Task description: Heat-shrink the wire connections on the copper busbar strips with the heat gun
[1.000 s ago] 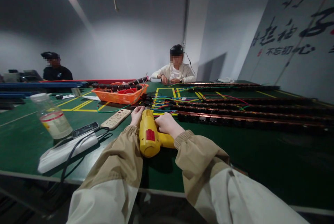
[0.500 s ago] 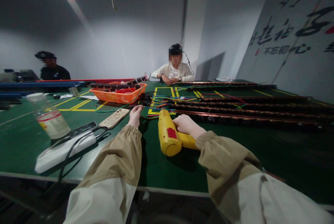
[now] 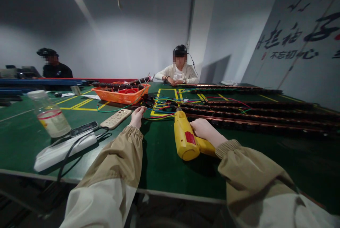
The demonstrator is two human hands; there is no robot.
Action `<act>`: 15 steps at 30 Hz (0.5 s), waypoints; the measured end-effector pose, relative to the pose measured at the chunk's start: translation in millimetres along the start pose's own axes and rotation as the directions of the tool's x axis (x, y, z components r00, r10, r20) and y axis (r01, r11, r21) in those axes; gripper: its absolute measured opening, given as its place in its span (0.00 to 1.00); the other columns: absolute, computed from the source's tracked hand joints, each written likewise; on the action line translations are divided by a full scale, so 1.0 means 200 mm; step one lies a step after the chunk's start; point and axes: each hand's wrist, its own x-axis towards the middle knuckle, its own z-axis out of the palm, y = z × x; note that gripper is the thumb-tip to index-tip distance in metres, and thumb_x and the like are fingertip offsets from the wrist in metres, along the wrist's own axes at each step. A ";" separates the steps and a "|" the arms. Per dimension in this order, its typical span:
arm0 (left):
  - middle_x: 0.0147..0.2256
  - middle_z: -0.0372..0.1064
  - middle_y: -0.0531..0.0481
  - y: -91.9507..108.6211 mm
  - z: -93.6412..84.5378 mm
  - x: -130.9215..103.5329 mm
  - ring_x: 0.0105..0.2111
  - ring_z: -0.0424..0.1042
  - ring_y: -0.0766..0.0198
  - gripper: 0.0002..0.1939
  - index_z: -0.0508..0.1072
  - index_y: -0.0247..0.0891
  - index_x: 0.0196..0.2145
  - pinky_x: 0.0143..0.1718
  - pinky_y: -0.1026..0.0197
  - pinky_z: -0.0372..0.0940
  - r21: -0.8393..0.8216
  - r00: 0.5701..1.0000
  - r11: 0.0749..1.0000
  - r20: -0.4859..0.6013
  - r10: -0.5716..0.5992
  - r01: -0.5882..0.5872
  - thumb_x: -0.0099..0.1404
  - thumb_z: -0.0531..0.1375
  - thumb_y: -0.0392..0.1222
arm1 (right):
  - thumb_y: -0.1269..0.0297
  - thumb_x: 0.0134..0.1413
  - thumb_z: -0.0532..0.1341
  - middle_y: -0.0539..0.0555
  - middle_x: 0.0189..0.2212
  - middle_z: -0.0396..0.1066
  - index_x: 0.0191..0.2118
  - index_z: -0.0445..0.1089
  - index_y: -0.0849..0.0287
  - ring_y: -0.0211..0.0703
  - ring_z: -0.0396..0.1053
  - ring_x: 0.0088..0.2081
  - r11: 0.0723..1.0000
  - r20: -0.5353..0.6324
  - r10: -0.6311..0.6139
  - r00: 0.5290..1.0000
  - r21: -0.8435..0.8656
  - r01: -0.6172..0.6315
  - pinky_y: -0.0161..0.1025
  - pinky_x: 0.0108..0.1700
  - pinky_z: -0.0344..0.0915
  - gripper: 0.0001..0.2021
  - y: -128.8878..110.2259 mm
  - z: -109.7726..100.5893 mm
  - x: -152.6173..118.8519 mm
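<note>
A yellow heat gun with a red label is held by its handle in my right hand, fingers wrapped round it. Its nozzle points away from me, at the coloured wires near the ends of the long dark strips. My left hand is pinched at the left end of these wires, beside the beige power strip; a thin wire seems to run from its fingertips, though the exact grip is small to see.
An orange basket of dark coiled parts stands ahead on the green table. At left are a plastic bottle, a white power strip and cables. One person sits opposite, another far left.
My right hand has moved to the right with the heat gun, whose nozzle has shifted along the wires towards the strips. My left hand has stayed nearly in place, still pinched.
</note>
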 end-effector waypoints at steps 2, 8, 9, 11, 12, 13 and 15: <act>0.28 0.72 0.47 0.00 0.00 0.00 0.27 0.66 0.69 0.22 0.76 0.33 0.31 0.25 0.68 0.54 0.005 1.000 1.000 -0.006 -0.004 0.004 0.42 0.69 0.51 | 0.58 0.59 0.57 0.54 0.43 0.68 0.45 0.67 0.61 0.41 0.67 0.44 1.000 0.012 -0.009 1.000 -0.002 0.009 0.45 0.47 0.66 0.13 -0.02 -0.02 0.00; 0.29 0.73 0.46 0.02 0.02 -0.03 0.27 0.67 0.68 0.21 0.77 0.32 0.34 0.25 0.67 0.56 0.046 0.998 0.999 -0.066 -0.006 0.009 0.45 0.69 0.50 | 0.58 0.59 0.57 0.55 0.45 0.67 0.46 0.66 0.61 0.42 0.67 0.45 0.999 0.022 -0.046 0.999 0.013 0.046 0.46 0.47 0.66 0.14 -0.10 -0.03 0.06; 0.29 0.73 0.45 0.03 0.03 -0.03 0.27 0.67 0.67 0.21 0.77 0.31 0.34 0.24 0.67 0.56 0.057 0.997 0.998 -0.079 -0.004 0.008 0.46 0.68 0.49 | 0.58 0.59 0.57 0.55 0.45 0.67 0.46 0.66 0.61 0.42 0.67 0.45 0.998 0.019 -0.055 0.998 0.017 0.054 0.46 0.47 0.65 0.14 -0.12 -0.03 0.07; 0.30 0.74 0.45 0.03 0.04 -0.04 0.27 0.68 0.67 0.19 0.77 0.31 0.35 0.24 0.67 0.57 0.082 0.995 0.997 -0.102 0.006 0.003 0.48 0.67 0.48 | 0.58 0.59 0.57 0.55 0.45 0.67 0.46 0.66 0.61 0.42 0.67 0.45 0.997 0.012 -0.070 0.997 0.022 0.070 0.46 0.47 0.65 0.14 -0.15 -0.03 0.10; 0.30 0.74 0.44 0.04 0.04 -0.05 0.28 0.68 0.66 0.18 0.77 0.31 0.35 0.25 0.67 0.57 0.096 0.994 0.995 -0.109 0.013 -0.003 0.49 0.66 0.47 | 0.58 0.59 0.57 0.55 0.45 0.67 0.46 0.66 0.61 0.42 0.67 0.45 0.997 0.009 -0.077 0.997 0.023 0.077 0.46 0.47 0.65 0.14 -0.16 -0.03 0.11; 0.30 0.74 0.44 0.04 0.04 -0.05 0.29 0.68 0.65 0.17 0.77 0.31 0.34 0.26 0.66 0.58 0.110 0.993 0.994 -0.114 0.023 -0.011 0.49 0.66 0.46 | 0.57 0.59 0.57 0.55 0.44 0.67 0.46 0.66 0.61 0.42 0.67 0.45 0.996 0.005 -0.085 0.996 0.024 0.085 0.46 0.47 0.65 0.14 -0.18 -0.03 0.13; 0.31 0.74 0.44 0.05 0.05 -0.05 0.31 0.69 0.64 0.14 0.77 0.30 0.34 0.29 0.65 0.60 0.138 0.992 0.990 -0.115 0.045 -0.029 0.51 0.65 0.43 | 0.57 0.59 0.57 0.55 0.44 0.67 0.46 0.66 0.61 0.42 0.67 0.44 0.995 -0.005 -0.102 0.995 0.023 0.102 0.46 0.47 0.65 0.14 -0.20 -0.03 0.15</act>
